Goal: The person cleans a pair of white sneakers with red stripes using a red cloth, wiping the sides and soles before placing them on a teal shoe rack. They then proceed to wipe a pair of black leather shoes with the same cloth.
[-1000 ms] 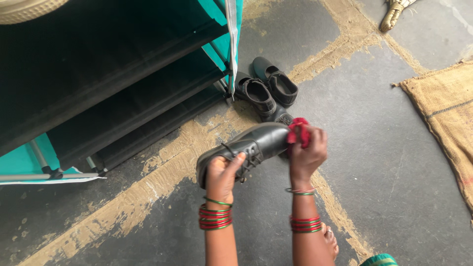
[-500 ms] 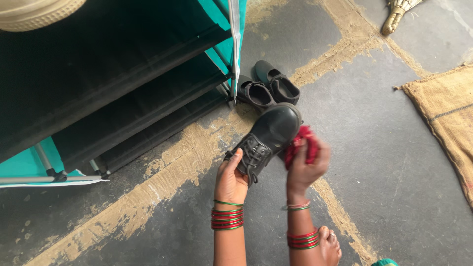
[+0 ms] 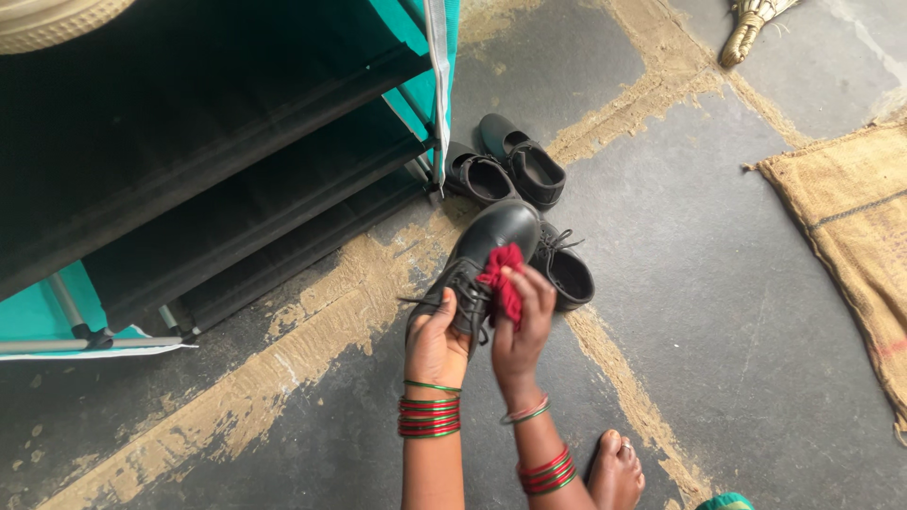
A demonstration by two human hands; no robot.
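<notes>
Centre of frame: left hand (image 3: 436,342) grips a black lace-up shoe (image 3: 477,255) from below, fingers wrapped round its heel end, toe pointing up and away toward the upper right. The shoe is lifted off the floor, tilted, laces hanging loose on the left side. Right hand (image 3: 521,326) presses a red cloth (image 3: 502,280) against the shoe's side — fingers curled over the cloth, pinching it to the leather. Red and green bangles on both wrists.

Just behind the held shoe, right of centre, a second black lace-up shoe (image 3: 564,271) lies on the grey stone floor (image 3: 718,312), partly hidden. Above it, upper centre, a pair of black slip-on shoes (image 3: 508,170) sits side by side by the corner of a teal shoe rack (image 3: 236,179) with dark shelves, which fills the upper left. Burlap sack (image 3: 855,236) at the right edge; straw broom (image 3: 751,28) at the top right corner. Bare foot (image 3: 616,472) at the bottom, right of the arms.
</notes>
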